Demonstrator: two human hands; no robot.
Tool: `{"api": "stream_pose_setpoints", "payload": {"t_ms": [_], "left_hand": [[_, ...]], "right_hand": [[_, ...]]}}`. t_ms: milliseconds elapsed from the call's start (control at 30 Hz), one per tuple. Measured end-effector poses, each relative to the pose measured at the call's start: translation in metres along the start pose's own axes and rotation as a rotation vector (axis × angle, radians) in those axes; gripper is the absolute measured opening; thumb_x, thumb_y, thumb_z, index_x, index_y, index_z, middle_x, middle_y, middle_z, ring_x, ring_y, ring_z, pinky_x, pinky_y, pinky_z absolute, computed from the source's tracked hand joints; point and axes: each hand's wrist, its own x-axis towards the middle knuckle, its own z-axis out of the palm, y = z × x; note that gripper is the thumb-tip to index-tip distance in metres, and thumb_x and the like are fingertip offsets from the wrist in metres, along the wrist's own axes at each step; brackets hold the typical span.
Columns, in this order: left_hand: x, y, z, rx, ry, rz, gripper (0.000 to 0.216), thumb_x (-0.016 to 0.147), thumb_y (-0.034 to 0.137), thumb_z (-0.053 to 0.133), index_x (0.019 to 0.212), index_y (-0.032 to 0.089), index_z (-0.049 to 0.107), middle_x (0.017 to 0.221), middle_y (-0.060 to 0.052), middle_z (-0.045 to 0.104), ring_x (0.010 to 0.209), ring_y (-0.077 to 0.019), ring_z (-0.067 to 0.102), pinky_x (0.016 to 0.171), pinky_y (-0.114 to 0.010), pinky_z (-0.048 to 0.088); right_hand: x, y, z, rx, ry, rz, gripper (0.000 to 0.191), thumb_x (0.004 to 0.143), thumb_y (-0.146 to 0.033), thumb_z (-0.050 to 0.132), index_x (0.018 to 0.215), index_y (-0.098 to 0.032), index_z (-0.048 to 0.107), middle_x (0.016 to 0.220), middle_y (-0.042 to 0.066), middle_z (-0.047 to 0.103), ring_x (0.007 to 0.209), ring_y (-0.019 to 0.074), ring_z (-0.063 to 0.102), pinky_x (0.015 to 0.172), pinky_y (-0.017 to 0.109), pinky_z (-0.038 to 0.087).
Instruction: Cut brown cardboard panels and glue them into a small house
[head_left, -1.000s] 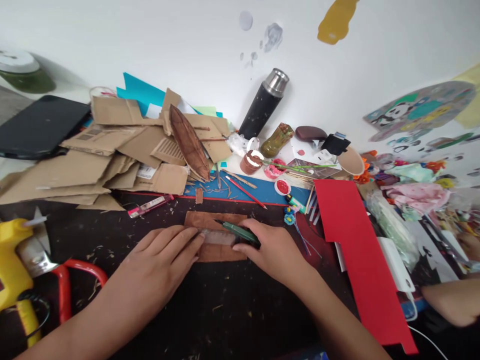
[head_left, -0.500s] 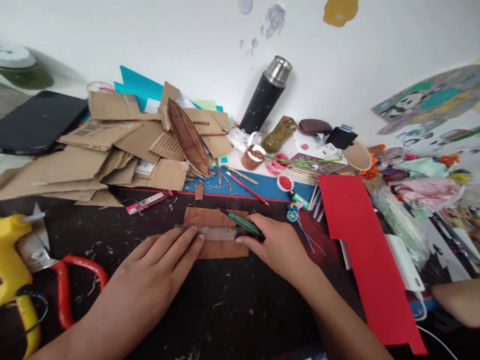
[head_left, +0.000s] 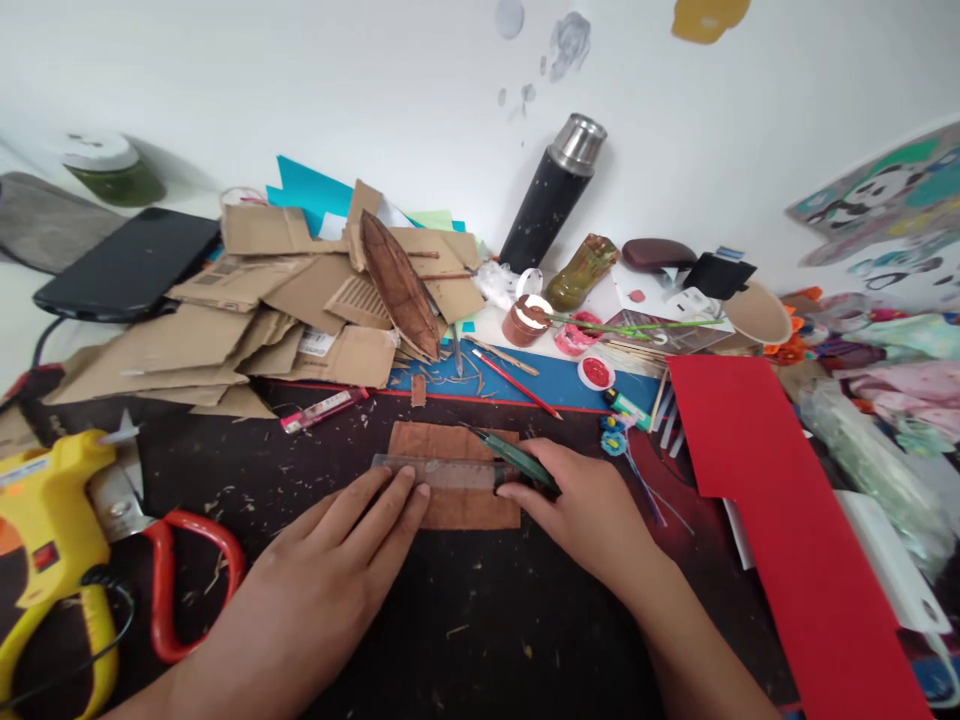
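Note:
A small brown rectangular sheet (head_left: pixel 472 512) lies flat on the dark table, with a clear ruler (head_left: pixel 450 473) lengthwise across it. My left hand (head_left: pixel 322 570) lies over the ruler's left end, its fingers stretched out and their tips pressing down on it. A green utility knife (head_left: pixel 517 459) is gripped in my right hand (head_left: pixel 581 505), its thin blade pointing left above the sheet's upper part. Whether the blade touches the sheet I cannot tell. My right thumb is beside the ruler's right end.
Scissors with red handles (head_left: pixel 161 590) and a yellow glue gun (head_left: pixel 60 520) lie at left. Behind are cardboard pieces (head_left: pixel 187 345), a brown boat-shaped piece (head_left: pixel 401 285), a pencil (head_left: pixel 517 385) and a black flask (head_left: pixel 547 200). Red card (head_left: pixel 780 510) spans the right side.
The view has turned left, so everything appears farther right. Both hands, ruler and knife keep nearly the same places over the brown sheet. A forearm at the right edge is out of view.

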Motion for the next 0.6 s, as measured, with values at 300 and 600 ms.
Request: {"api": "stream_pose_setpoints", "payload": {"t_ms": [300,600], "left_hand": [[-0.0064,0.0008,0.0088,-0.038,0.007,-0.037,0.068,0.087,0.004,0.045,0.155,0.012,0.054,0.147,-0.015,0.071,0.138,-0.0303,0.063,0.106,-0.042,0.056],[-0.0023,-0.0038,0.0075,-0.042,0.029,0.015,0.064,0.085,0.007,0.047,0.147,0.008,0.061,0.148,-0.016,0.070,0.134,-0.0316,0.061,0.109,-0.045,0.047]], "right_hand": [[-0.0034,0.0025,0.0036,0.006,0.027,-0.038,0.021,0.099,-0.036,0.077,0.116,-0.026,0.069,0.108,0.004,0.082,0.099,0.0269,0.080,0.081,0.034,0.056],[-0.0032,0.0031,0.0054,0.020,0.056,-0.036,0.019,0.100,-0.037,0.076,0.114,-0.026,0.071,0.105,0.004,0.083,0.095,0.0260,0.080,0.078,0.034,0.057]]}}
